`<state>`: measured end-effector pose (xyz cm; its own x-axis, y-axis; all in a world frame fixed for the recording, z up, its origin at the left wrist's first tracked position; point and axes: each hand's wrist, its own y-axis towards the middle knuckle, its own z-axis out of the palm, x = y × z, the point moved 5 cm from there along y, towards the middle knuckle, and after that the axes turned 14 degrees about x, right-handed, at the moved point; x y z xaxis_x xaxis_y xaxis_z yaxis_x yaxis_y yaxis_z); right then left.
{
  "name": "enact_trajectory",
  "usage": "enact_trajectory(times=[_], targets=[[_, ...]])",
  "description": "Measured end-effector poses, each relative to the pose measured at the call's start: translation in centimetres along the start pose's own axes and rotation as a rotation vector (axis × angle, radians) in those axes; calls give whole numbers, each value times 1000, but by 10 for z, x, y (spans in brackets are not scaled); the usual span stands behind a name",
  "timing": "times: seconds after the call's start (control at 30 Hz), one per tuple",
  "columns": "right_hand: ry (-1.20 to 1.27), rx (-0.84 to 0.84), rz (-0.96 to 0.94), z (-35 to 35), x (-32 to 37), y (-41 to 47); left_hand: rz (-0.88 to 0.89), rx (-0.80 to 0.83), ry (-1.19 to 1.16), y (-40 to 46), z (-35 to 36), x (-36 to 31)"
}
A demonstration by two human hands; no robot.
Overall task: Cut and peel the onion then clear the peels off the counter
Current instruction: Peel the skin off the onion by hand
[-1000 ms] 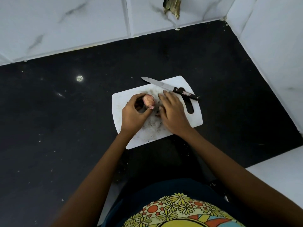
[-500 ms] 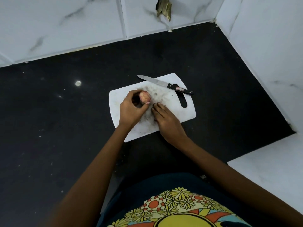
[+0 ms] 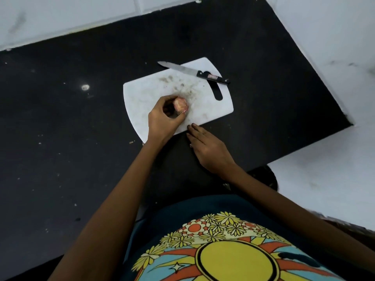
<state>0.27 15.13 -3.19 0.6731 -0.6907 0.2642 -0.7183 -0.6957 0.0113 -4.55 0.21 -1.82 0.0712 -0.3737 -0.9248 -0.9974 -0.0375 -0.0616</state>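
Fingers of your left hand (image 3: pixel 162 118) are curled around the onion (image 3: pixel 180 105), thumb on the near side and fingertips on the far side, pinching it just above the cutting board (image 3: pixel 211 106), over the near-left part of it. The onion's pale, pinkish flesh shows, so most of the skin looks gone, though the side turned into your palm is hidden. Your right hand (image 3: pixel 209 151) lies flat and empty on the counter (image 3: pixel 60 128), fingers straight and close together, fingertips touching the board's near edge.

That flat hand reads as the start of sweeping scraps off, so the clearing step seems under way. No loose peels can be made out; the dark counter hides anything small near the board's near edge, so feel for them rather than trust your eyes.

Keep the onion lifted clear of the board's smudged centre. Drag the right palm toward yourself in one steady pull from the board's near edge, fingers kept together so thin skins cannot slip between them. Stay away from the knife (image 3: pixel 192 72), which rests across the board's far edge with its blade tip overhanging to the far left.
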Motion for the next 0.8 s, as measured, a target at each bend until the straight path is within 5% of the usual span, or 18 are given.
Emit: enact_trajectory(times=[0.4,0.7,0.8], targets=[[70,-170,167,-39,-25,17,27,-69,-141,-28,10,-19],[117,57,239,-26,-45,40,-57,-140,-253,-37,23,-9],[153,263,206,-26,-53,44,-48,-142,-230,-28,22,-9]])
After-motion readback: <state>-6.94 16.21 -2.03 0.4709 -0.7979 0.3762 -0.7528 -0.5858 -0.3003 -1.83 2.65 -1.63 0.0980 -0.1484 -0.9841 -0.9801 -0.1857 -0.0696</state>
